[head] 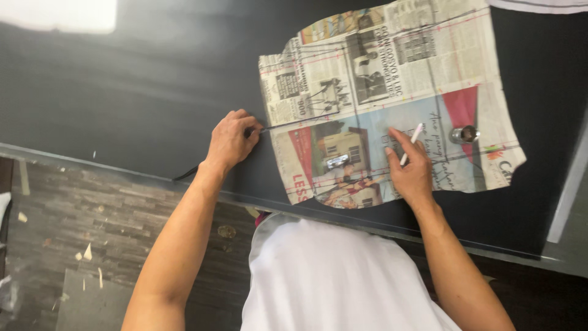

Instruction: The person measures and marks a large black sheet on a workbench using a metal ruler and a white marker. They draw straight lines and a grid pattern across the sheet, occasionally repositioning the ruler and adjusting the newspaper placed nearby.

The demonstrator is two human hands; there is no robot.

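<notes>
A big dark table [141, 104] holds a cut-out newspaper shape [392, 104]. The left hand [231, 140] is curled shut on a thin dark strip [187, 173] at the paper's left edge. The right hand [410, 168] presses the paper flat and pinches a white chalk stick [411, 142]. The paper looks light, floppy and easy to tear, so its edges are best held gently.
</notes>
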